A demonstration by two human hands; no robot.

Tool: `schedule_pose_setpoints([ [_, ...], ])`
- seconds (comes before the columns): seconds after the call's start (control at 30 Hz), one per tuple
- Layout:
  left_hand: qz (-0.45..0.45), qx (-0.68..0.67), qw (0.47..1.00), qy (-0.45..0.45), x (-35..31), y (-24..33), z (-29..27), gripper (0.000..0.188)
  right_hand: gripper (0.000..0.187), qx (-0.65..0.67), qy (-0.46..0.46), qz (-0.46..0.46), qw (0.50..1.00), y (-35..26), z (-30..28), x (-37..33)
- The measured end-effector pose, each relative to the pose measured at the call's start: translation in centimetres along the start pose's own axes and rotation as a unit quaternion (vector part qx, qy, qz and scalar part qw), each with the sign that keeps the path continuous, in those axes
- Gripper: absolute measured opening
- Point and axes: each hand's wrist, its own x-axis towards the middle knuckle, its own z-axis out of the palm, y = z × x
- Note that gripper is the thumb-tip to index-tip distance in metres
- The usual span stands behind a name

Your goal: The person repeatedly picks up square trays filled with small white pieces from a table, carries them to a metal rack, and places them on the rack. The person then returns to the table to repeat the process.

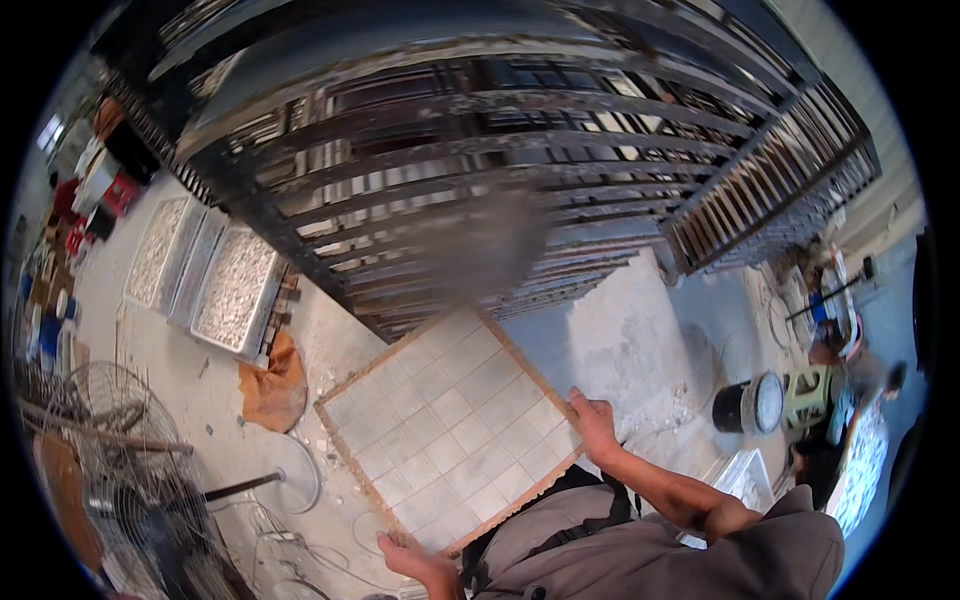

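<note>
We judge the step in hand to be carrying; our left hand (415, 562) grips the board (450, 420) near its lower corner, and our right hand (596, 425) holds the right edge, so both are closed on it, with fingers beneath partly hidden; the board, its pale squares framed by a brown rim, lies tilted across our front, above the floor (330, 345), its far corner pointing at the slatted rack (560, 98); a grey blur beyond that corner hides whether board and rack touch; the crate (222, 342) and the orange cloth (273, 385) lie to the left, the fan (125, 450) nearer us, the bucket (735, 408) well to the right; from here, we think, any move calls for both hands to work together, with the board kept steady so that the squares do not slide, and its far corner clear of the slats.
</note>
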Motion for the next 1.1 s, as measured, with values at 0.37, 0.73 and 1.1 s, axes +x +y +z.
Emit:
schedule_pose_setpoints([
  [0.37,0.029,0.064,0.977,-0.203,-3.7,-2.8,6.8,0.028,0.044,0.071,0.195,-0.028,0.978,0.5,-10.5,0.6],
  [0.73,0.034,0.061,0.969,-0.236,-11.2,-8.1,15.6,0.026,0.048,0.134,0.189,-0.034,0.972,-1.6,-19.4,7.7],
  [1.1,0.077,0.108,0.968,-0.211,-11.9,-11.7,19.9,0.027,0.044,0.126,0.159,-0.033,0.979,-4.8,-20.7,14.0],
])
